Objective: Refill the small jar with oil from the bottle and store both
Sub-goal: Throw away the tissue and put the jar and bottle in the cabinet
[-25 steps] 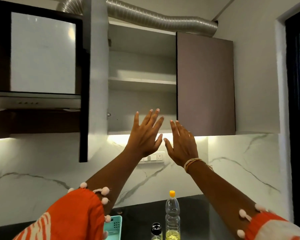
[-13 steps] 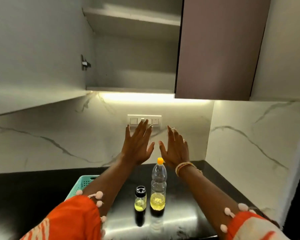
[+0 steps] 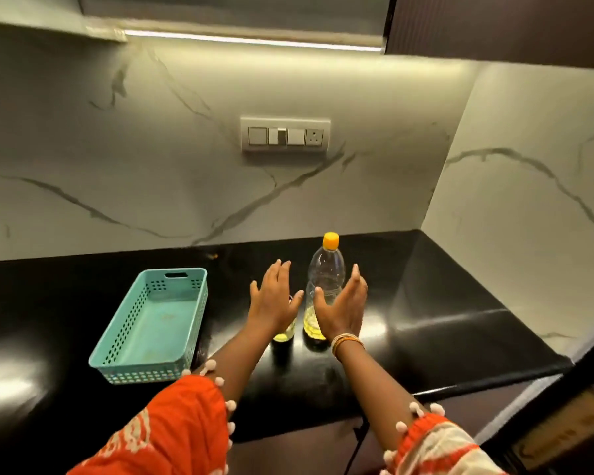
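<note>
bottle [image 3: 324,279] between hands | jar [image 3: 283,334] behind left hand [image 3: 274,301] | right hand [image 3: 340,308] | both spread, empty

The clear bottle [image 3: 325,286] stands upright, orange-capped, oil low; my small jar [image 3: 284,334] beside it, seemingly part-filled.

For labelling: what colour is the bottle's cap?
Orange, on the bottle cap; head view.

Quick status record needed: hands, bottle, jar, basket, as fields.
left hand: open, fingers spread, in front of the small jar, holding nothing
right hand: open, beside the bottle, no grip yet
bottle: upright on the black counter, orange cap on, a little oil at the bottom
small jar: upright left of the bottle, mostly hidden by the left hand
basket: teal, empty, left of the jar
</note>
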`<action>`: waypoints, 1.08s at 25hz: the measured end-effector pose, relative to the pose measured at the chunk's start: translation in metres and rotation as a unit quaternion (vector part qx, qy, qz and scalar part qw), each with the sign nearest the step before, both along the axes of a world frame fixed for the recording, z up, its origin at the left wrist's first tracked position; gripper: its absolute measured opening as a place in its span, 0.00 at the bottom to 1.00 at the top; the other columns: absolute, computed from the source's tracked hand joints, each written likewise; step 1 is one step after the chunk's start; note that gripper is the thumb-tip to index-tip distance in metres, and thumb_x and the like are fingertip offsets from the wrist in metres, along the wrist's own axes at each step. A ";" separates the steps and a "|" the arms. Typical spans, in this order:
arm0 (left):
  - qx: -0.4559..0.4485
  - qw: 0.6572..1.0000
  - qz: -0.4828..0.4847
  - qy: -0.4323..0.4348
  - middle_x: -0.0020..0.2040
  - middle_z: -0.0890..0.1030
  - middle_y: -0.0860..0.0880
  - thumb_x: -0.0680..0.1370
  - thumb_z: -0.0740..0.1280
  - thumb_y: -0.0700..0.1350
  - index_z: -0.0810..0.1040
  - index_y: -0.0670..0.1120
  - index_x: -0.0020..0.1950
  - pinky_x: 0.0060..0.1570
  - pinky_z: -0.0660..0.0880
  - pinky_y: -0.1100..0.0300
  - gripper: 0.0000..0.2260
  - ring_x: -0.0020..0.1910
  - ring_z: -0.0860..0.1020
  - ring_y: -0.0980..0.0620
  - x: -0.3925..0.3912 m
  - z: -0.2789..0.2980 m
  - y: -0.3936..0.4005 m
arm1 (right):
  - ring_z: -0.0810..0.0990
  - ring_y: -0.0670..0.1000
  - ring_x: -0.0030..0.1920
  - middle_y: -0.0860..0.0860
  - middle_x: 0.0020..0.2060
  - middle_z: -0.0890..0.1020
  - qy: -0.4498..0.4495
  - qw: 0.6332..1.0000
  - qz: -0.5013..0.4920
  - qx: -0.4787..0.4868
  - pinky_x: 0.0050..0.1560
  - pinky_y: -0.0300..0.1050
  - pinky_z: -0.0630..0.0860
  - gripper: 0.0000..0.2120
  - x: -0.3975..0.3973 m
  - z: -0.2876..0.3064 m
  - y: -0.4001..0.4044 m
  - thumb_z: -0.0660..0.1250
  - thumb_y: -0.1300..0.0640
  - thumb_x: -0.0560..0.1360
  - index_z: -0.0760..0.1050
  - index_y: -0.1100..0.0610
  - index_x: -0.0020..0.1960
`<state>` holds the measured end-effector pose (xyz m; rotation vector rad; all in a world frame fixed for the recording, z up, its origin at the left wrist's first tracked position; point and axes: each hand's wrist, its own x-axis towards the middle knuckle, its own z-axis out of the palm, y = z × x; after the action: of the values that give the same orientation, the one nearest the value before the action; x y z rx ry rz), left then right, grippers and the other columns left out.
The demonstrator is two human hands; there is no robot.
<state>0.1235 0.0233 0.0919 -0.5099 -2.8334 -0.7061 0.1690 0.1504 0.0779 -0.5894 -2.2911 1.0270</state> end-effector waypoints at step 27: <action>0.451 0.864 0.107 -0.196 0.50 0.82 0.48 0.63 0.81 0.44 0.78 0.48 0.56 0.51 0.79 0.51 0.23 0.51 0.81 0.48 -0.050 -0.023 -0.005 | 0.80 0.52 0.52 0.53 0.54 0.78 0.012 0.970 0.139 -0.199 0.54 0.48 0.80 0.31 -0.060 0.002 0.031 0.79 0.49 0.55 0.71 0.46 0.55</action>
<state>0.0730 0.0178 0.0693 0.1273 -2.3730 -2.0778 0.1094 0.1814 0.0797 -0.4095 -2.1985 1.6438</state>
